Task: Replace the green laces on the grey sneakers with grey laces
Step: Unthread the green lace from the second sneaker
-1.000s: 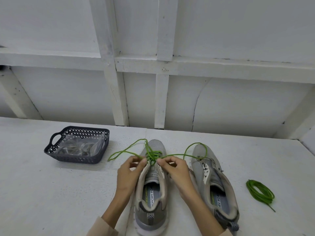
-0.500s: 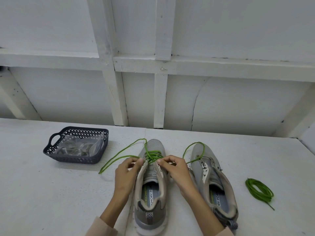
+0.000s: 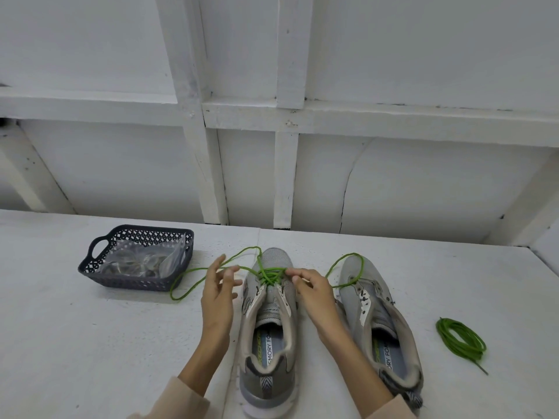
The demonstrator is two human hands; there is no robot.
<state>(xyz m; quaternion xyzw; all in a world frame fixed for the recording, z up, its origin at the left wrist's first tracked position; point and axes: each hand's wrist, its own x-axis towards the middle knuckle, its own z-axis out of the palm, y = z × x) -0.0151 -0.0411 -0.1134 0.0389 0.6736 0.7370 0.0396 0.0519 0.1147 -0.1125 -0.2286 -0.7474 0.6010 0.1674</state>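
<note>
Two grey sneakers stand side by side, toes away from me. The left sneaker (image 3: pixel 267 331) has a green lace (image 3: pixel 269 275) crossed through only its eyelets nearest the toe. My left hand (image 3: pixel 217 294) is just left of that shoe, its thumb and fingertips pinching a lace strand that runs out to the left. My right hand (image 3: pixel 314 293) pinches the lace at the right-hand eyelets. The lace's other free end loops over the toe of the right sneaker (image 3: pixel 379 322), which has no lace in it.
A coiled green lace (image 3: pixel 460 340) lies on the white table (image 3: pixel 90 343) to the right of the shoes. At the back left stands a dark perforated basket (image 3: pixel 90 269) holding clear plastic bags (image 3: pixel 136 261). A white panelled wall closes the far edge.
My left hand has moved left, away from the shoe's eyelets, drawing a lace strand out with it. The lace loops on both sides have shifted. My right hand stays at the eyelets.
</note>
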